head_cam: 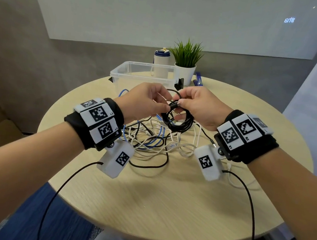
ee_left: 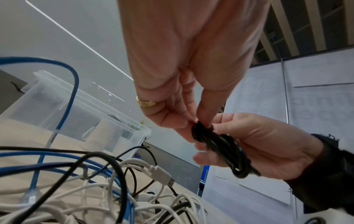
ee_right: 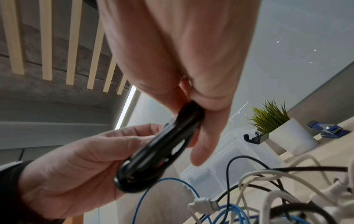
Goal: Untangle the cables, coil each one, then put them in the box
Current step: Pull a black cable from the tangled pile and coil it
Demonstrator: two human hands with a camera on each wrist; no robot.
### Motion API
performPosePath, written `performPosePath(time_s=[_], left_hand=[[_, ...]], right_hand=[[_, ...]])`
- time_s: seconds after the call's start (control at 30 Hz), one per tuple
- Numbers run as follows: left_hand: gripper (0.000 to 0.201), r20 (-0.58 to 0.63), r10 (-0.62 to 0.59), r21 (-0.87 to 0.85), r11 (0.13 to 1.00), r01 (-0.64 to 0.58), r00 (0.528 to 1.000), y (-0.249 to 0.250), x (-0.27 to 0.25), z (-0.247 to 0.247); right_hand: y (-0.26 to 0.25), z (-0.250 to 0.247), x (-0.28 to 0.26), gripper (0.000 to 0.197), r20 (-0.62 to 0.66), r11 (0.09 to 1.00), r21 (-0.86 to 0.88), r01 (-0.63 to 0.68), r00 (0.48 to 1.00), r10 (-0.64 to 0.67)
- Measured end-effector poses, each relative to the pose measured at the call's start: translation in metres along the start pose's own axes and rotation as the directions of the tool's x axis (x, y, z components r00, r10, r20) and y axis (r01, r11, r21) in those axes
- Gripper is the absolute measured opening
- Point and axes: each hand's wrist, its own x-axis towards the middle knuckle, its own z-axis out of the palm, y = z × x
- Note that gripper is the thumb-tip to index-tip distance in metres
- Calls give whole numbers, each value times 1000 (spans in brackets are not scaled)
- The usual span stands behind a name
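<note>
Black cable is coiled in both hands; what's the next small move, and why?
Probably tuck the loose end, then carry the coiled black cable to the clear plastic box: left hand and right hand both pinch it above the tangled pile of cables.

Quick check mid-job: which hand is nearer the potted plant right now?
Right. The right hand holds the black coil just in front of the potted plant, slightly to its right. The left hand grips the same coil farther left, in front of the clear box.
</note>
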Motion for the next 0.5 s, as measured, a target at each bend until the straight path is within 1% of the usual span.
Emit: performPosePath(time_s=[0.1,0.23,0.33,0.5], left_hand=[[13,7,20,87,996,-21,1000,0,1,0],[11,-18,51,211,976,-46,999,1,4,-1],[9,0,50,285,957,-48,999,2,3,-2],[5,45,18,324,946,-32,999,2,0,-2]], right_hand=[[1,0,0,25,5,999,-26,-21,1000,21],[2,3,0,27,30,997,53,-52,998,51],[1,3,-1,29,70,995,69,-68,996,63],[-2,1,-4,28,140,994,48,-99,986,91]])
